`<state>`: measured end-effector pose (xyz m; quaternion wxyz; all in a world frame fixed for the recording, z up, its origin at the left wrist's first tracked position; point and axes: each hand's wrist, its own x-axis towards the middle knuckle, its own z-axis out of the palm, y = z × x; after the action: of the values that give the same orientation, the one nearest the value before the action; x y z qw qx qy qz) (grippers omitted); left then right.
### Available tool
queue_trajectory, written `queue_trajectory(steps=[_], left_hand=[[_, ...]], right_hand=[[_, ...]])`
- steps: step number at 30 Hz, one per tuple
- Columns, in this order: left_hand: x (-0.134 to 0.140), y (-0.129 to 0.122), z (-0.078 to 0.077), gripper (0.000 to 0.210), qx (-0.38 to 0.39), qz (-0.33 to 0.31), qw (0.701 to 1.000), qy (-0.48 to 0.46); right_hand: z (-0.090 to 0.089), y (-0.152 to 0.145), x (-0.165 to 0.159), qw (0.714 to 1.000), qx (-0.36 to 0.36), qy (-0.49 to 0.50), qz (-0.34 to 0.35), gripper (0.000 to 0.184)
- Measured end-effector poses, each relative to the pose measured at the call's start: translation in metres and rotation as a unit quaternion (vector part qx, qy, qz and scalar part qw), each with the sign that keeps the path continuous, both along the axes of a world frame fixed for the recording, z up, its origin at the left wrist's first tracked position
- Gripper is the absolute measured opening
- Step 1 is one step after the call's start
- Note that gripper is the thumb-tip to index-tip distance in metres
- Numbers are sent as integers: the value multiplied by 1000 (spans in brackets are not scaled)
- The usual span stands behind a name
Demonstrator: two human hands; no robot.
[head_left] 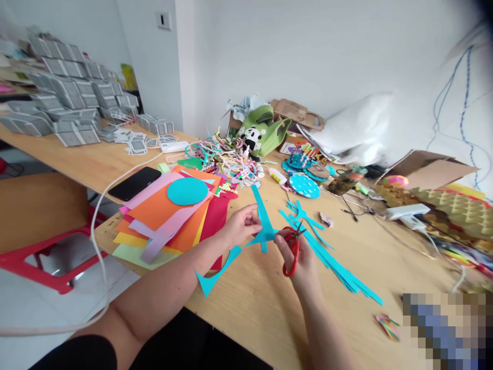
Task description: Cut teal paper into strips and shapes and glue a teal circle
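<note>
Between my two hands is a blue paper offcut (264, 218) with a long straight strip and a pointed corner. My left hand (242, 222) pinches its left side. My right hand (302, 254) has red-handled scissors (291, 264) in its grip, blades pointing up and away to the right; its thumb and fingertip also touch the offcut's right corner. A curved blue scrap (215, 277) lies below my left forearm. Several thin blue paper strips (339, 264) lie to the right of my right hand. A blue paper circle (187, 191) rests on the stack of coloured paper (154, 213) at the left.
A black phone (134, 183) and a white cable lie left of the paper. Behind are a heap of paper curls (227, 159), a green bag (265, 131), a glue bottle (277, 176) and a dotted blue disc (304, 185). Grey bundles (75, 92) are piled far left; a power strip (407, 211) lies right.
</note>
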<state>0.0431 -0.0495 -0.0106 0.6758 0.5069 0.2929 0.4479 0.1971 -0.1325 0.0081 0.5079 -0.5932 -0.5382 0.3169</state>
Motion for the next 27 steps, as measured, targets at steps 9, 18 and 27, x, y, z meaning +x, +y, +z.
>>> queue_trajectory(steps=[9, 18, 27], left_hand=[[-10, 10, 4, 66, -4, 71, 997, 14], [-9, 10, -2, 72, -26, 38, 999, 22], [-9, 8, 1, 68, -38, 27, 999, 28]], right_hand=[[-1, -4, 5, 967, -200, -96, 128, 52], [-7, -4, -3, 951, -249, -107, 148, 52], [-8, -4, -2, 954, -249, -93, 138, 50]])
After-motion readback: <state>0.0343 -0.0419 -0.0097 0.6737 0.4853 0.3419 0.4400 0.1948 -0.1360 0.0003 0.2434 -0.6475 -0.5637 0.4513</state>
